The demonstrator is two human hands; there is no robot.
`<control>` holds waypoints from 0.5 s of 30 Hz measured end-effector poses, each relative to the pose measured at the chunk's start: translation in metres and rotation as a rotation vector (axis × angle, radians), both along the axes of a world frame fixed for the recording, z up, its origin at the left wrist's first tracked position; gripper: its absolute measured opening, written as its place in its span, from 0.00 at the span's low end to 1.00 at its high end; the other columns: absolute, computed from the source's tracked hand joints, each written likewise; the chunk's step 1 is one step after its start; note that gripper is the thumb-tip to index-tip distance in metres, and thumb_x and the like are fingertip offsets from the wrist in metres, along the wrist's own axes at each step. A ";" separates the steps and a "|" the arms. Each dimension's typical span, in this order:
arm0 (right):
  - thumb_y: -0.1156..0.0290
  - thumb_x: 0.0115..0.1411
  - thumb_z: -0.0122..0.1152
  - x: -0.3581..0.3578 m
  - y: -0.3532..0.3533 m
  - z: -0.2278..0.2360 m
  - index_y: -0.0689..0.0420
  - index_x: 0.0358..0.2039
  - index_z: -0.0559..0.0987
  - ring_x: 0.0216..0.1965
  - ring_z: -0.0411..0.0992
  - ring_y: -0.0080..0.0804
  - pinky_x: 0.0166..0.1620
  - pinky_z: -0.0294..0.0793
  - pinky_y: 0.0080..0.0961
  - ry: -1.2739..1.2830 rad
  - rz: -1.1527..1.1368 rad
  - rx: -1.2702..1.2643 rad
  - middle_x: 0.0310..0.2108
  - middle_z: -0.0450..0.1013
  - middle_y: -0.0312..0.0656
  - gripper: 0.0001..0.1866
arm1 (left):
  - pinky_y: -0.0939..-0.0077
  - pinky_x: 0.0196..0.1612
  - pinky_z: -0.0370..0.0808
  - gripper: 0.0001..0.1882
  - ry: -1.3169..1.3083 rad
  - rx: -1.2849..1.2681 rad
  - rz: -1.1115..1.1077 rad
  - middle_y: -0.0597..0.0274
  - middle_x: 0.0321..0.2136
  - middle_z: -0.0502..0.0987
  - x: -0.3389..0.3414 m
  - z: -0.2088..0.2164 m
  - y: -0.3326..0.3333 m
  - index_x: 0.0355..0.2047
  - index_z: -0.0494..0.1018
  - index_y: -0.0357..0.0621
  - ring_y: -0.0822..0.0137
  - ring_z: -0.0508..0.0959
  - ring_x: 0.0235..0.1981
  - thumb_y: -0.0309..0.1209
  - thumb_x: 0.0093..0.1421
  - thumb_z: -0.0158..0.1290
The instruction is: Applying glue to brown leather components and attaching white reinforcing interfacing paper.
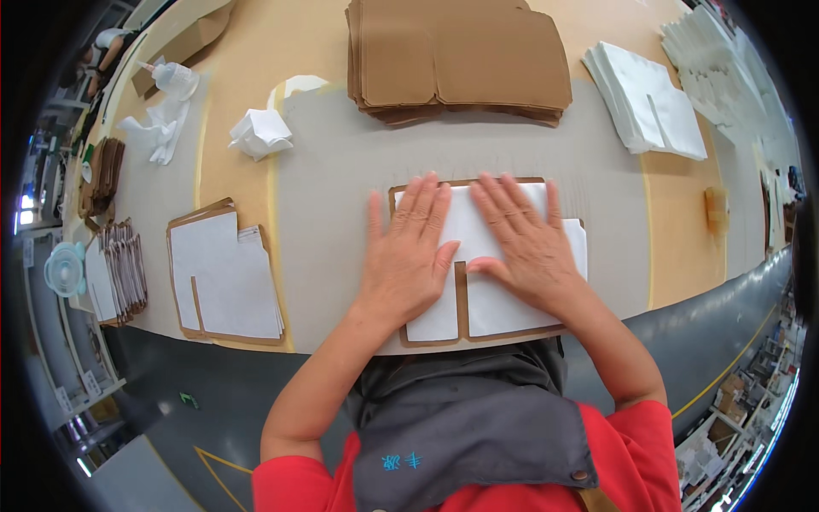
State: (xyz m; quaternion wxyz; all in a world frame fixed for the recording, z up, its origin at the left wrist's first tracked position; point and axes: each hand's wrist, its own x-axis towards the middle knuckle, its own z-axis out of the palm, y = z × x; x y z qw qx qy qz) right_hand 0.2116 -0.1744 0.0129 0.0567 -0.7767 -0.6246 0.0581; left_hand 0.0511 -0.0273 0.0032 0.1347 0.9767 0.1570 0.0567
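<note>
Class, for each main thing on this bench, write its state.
Left hand: open, flat on white sheet
Right hand: open, flat there too
White sheet: flat, slotted
Brown sheet: mostly covered
Brown stack: edges uneven
White stack: slotted
Left pile: white over brown, slotted
White wad: crumpled
Bottle: nozzle pointing left

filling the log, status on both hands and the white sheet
Left hand, right hand: open, palms down. White sheet: under both, brown backing beneath. Brown stack: beyond, not in the way.
</note>
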 end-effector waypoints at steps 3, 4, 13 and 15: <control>0.28 0.60 0.42 0.026 -0.019 -0.002 0.50 0.75 0.51 0.77 0.41 0.35 0.72 0.24 0.61 -0.104 -0.200 -0.071 0.76 0.47 0.36 0.51 | 0.38 0.72 0.32 0.35 0.021 -0.031 0.131 0.52 0.74 0.50 -0.011 0.000 0.016 0.72 0.51 0.40 0.57 0.48 0.75 0.42 0.70 0.43; 0.28 0.60 0.42 0.035 -0.025 -0.001 0.50 0.75 0.51 0.77 0.41 0.35 0.72 0.24 0.61 -0.108 -0.195 -0.072 0.76 0.47 0.36 0.51 | 0.37 0.71 0.31 0.35 0.044 -0.001 0.202 0.52 0.74 0.49 -0.015 0.000 0.021 0.73 0.50 0.41 0.57 0.47 0.75 0.43 0.70 0.42; 0.24 0.59 0.31 0.004 0.003 0.011 0.50 0.75 0.52 0.77 0.34 0.38 0.71 0.17 0.61 -0.075 -0.034 -0.082 0.77 0.43 0.35 0.54 | 0.36 0.71 0.29 0.36 0.083 -0.040 0.096 0.52 0.75 0.46 -0.017 0.006 0.012 0.74 0.49 0.45 0.54 0.42 0.76 0.45 0.71 0.42; 0.35 0.64 0.46 0.003 0.010 0.014 0.53 0.70 0.63 0.74 0.47 0.41 0.73 0.36 0.57 -0.105 -0.017 0.022 0.72 0.55 0.39 0.43 | 0.37 0.71 0.29 0.35 0.102 -0.068 0.208 0.51 0.75 0.46 -0.024 0.004 0.024 0.74 0.49 0.45 0.53 0.42 0.76 0.44 0.71 0.41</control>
